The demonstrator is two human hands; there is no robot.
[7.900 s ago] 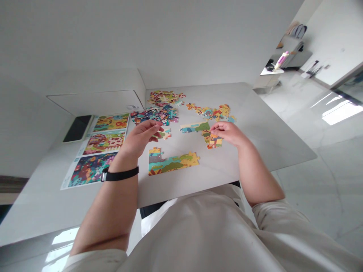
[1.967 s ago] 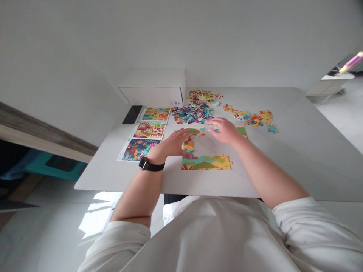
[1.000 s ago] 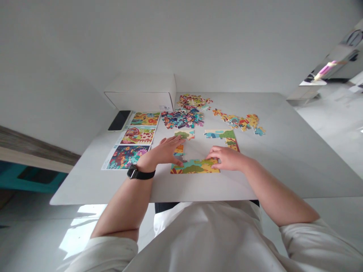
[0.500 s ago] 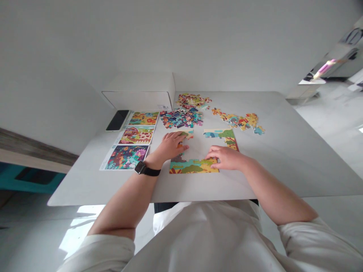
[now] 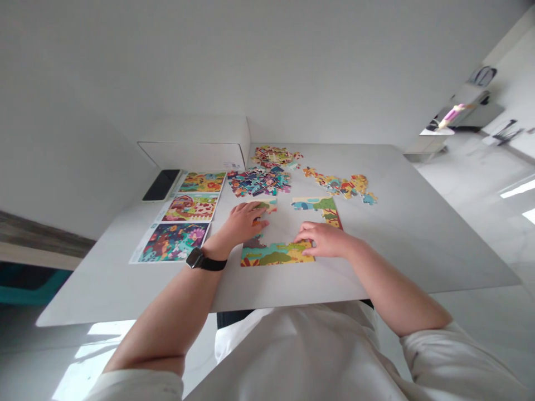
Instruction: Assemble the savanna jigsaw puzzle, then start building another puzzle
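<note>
A partly joined jigsaw puzzle (image 5: 276,257) lies flat on the table, its border strips around a bare middle. My left hand (image 5: 242,225) rests over its left side, fingers stretched out and the thumb apart, hiding part of that strip. My right hand (image 5: 324,239) bends over the lower right end of the bottom strip. Its fingers and thumb are apart, touching the printed surface. Beyond the hands, a separate corner section (image 5: 328,206) with a green tree forms the upper right. A black watch (image 5: 207,260) circles my left wrist.
Loose puzzle pieces lie in a dark multicoloured pile (image 5: 261,181), a yellow-red pile (image 5: 276,156) and an orange-yellow spread (image 5: 345,185). Picture sheets (image 5: 190,206) lie left, beside a phone (image 5: 161,185). A white box (image 5: 192,156) stands at the back against the wall.
The camera view has shifted slightly, so the table appears a little lower and further left. Both hands keep nearly the same places on the puzzle.
</note>
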